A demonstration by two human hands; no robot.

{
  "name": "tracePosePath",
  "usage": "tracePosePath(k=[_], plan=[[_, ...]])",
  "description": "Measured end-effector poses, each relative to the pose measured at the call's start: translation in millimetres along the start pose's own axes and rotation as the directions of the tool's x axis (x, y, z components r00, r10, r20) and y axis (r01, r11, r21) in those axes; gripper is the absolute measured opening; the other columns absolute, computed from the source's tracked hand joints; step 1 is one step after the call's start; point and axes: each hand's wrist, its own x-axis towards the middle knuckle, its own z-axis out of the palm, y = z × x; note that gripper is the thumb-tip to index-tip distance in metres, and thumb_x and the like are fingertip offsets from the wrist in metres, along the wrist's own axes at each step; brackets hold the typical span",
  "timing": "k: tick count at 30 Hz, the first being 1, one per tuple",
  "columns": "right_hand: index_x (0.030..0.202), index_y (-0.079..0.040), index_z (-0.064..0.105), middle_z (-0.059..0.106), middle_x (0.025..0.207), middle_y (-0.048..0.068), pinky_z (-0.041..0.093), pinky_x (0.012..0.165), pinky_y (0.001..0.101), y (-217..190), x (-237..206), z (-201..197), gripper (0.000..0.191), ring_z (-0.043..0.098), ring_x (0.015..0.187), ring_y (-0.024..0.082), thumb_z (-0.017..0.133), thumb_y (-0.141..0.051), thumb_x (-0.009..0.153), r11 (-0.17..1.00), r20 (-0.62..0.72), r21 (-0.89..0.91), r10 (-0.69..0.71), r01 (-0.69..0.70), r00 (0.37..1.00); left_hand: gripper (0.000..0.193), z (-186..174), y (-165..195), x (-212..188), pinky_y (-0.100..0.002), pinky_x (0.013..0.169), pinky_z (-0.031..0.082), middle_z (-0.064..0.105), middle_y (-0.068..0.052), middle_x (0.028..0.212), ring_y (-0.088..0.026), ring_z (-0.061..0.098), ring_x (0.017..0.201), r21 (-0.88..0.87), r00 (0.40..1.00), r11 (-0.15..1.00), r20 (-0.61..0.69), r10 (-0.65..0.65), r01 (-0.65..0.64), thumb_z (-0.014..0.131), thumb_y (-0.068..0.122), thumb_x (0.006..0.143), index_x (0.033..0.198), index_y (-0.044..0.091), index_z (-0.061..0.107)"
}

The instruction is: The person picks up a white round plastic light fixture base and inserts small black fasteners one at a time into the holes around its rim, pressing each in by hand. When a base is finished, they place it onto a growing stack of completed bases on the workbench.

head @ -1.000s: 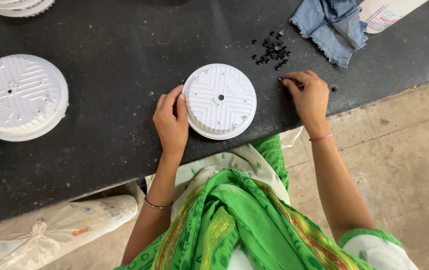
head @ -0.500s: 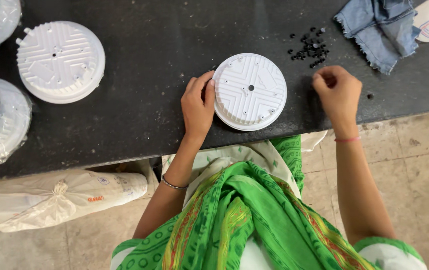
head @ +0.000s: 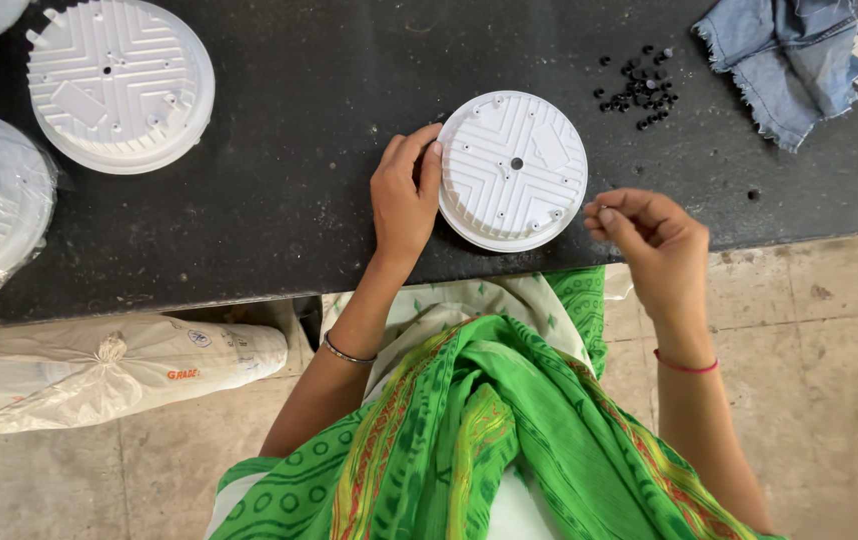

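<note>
Item one, nearest: my right hand (head: 654,240), fingers (head: 617,212) pinched narrow on something too small to make out, likely one of the small black pieces; hovering just off the worktop (head: 299,200) edge, so a slack pinch could drop it to the floor below. Item two, just left of those fingers: white round cover (head: 514,168), ribbed face up, centre hole and small rim holes showing, lying flat near the worktop edge. My left hand (head: 404,200) rests against its left rim, fingers loosely spread, steadying rather than gripping; a hard push from the right could slide the cover. Item three, beyond my right fingers: loose heap of black pieces (head: 639,88), easily scattered by a sleeve. Item four, farther right: denim rag (head: 779,50). Item five, far left of my left fingers: second white cover (head: 119,85).
</note>
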Motion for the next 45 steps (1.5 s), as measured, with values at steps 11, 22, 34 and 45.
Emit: tracePosePath(k=[11, 22, 34, 45], plan=[[0.109, 0.001, 0.074, 0.074, 0.102, 0.006, 0.057, 0.083, 0.0245, -11.5, -4.5, 18.6, 0.012, 0.070, 0.091, 0.011, 0.075, -0.002, 0.097, 0.922, 0.068, -0.353, -0.141, 0.156, 0.988, 0.020, 0.4, -1.4, 0.0, -0.032, 0.065, 0.051, 0.067, -0.009, 0.090, -0.017, 0.062, 0.069, 0.009, 1.000, 1.000, -0.007, 0.007, -0.007, 0.062, 0.013, 0.104, 0.120, 0.004, 0.072], [0.109, 0.000, 0.070, 0.072, 0.103, 0.004, 0.057, 0.086, 0.0270, -17.8, 8.1, 17.1, 0.014, 0.069, 0.093, 0.012, 0.073, -0.007, 0.097, 0.877, 0.193, -0.438, -0.124, 0.198, 0.973, 0.022, 0.1, -2.3, 0.5, -0.033, 0.066, 0.052, 0.067, -0.009, 0.091, -0.019, 0.063, 0.070, -0.005, 1.000, 1.000, -0.008, 0.009, -0.009, 0.061, 0.014, 0.105, 0.122, 0.004, 0.070], [0.109, -0.002, 0.072, 0.071, 0.101, 0.003, 0.054, 0.083, 0.0262, -19.0, 15.6, 12.7, 0.016, 0.064, 0.088, 0.010, 0.075, -0.005, 0.094, 0.877, 0.252, -0.434, -0.100, 0.205, 0.962, 0.022, -1.2, -2.3, 1.6, -0.033, 0.067, 0.052, 0.067, -0.010, 0.093, -0.019, 0.063, 0.071, -0.022, 1.000, 1.000, -0.009, 0.006, -0.006, 0.060, 0.014, 0.105, 0.122, 0.003, 0.070], [0.108, -0.003, 0.074, 0.071, 0.098, 0.005, 0.054, 0.077, 0.0277, -32.8, 13.7, 18.7, 0.017, 0.065, 0.083, 0.013, 0.078, -0.004, 0.091, 0.807, 0.271, -0.518, -0.158, 0.282, 0.949, 0.022, -2.2, -1.3, 1.7, -0.032, 0.065, 0.051, 0.066, -0.008, 0.092, -0.016, 0.062, 0.069, -0.030, 1.000, 1.000, -0.001, -0.008, 0.008, 0.061, 0.013, 0.105, 0.123, 0.003, 0.070]])
